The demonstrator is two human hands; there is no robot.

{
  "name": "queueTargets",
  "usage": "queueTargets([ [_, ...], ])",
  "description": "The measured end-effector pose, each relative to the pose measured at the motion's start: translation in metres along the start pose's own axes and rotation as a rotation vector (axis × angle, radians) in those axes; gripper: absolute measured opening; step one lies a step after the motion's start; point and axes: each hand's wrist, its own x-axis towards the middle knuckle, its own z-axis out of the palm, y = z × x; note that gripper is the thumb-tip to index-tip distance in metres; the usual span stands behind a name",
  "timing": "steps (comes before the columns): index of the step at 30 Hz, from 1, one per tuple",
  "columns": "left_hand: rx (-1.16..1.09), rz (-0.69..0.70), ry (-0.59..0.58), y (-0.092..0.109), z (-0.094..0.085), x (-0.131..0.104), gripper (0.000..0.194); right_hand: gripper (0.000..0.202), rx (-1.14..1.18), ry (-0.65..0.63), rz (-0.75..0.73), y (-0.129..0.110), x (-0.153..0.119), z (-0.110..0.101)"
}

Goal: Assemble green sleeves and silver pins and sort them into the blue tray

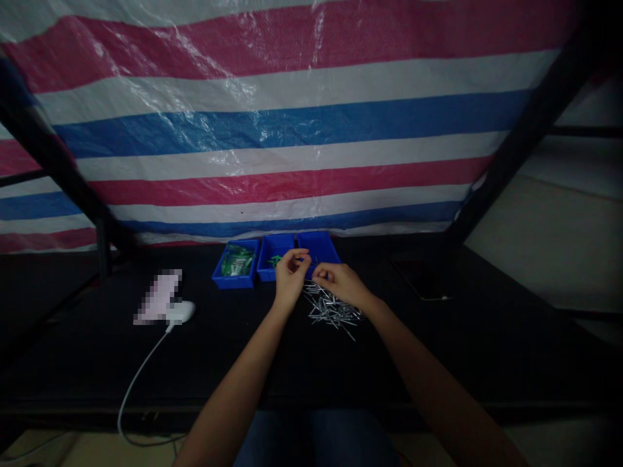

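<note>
My left hand [292, 274] is raised in front of the blue bins, its thumb and fingertips brought together; anything between them is too small to make out. Close by on the right, my right hand [341, 281] is also closed in a pinch. A thin, pale sliver shows by its fingertips, too faint to name. Under and beside the right hand lies a loose pile of thin silver metal rods [333, 312]. Behind the left hand, the middle blue bin [277, 243] holds small bright green pieces [275, 260], partly hidden by the fingers.
The left blue bin [234, 281] contains green items in clear plastic. A right blue bin [318, 243] stands behind my hands. A blurred pink object [160, 295] and a white device [182, 312] with a cable lie left. A dark phone-like slab [422, 279] lies right.
</note>
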Motion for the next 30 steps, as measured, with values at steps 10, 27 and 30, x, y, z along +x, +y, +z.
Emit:
queueTargets([
  [10, 0.126, 0.025, -0.182, -0.001, 0.003, -0.004, 0.02, 0.029, 0.627, 0.221, 0.109, 0.001, 0.008, -0.009],
  [27, -0.047, -0.069, -0.289, -0.002, 0.008, -0.008, 0.024, 0.032, 0.798, 0.355, 0.198, 0.001, 0.008, -0.015],
  [30, -0.072, -0.095, -0.276, -0.001, 0.008, -0.008, 0.025, 0.032, 0.789, 0.354, 0.208, 0.001, 0.008, -0.016],
])
